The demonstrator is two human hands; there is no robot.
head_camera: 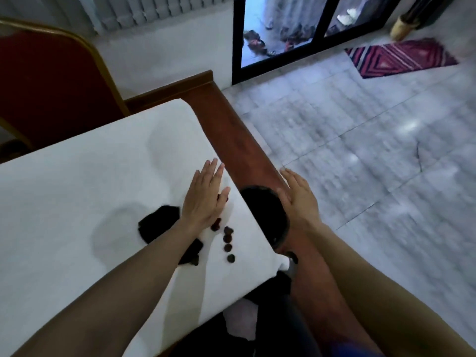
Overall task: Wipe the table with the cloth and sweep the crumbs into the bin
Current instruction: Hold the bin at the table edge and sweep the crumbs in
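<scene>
Sweeping is not finished: the left hand (pixel 206 199), flat with straight fingers and an empty grip, pushes crumbs (pixel 228 239) along the bench (pixel 77 202) toward the bin (pixel 265 215), which the flat right hand (pixel 298 199) steadies. The cloth (pixel 159 222) lies under the left forearm.

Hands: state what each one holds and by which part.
Nothing is gripped. Left hand lies flat by the crumbs; right hand rests open on the bin rim.
</scene>
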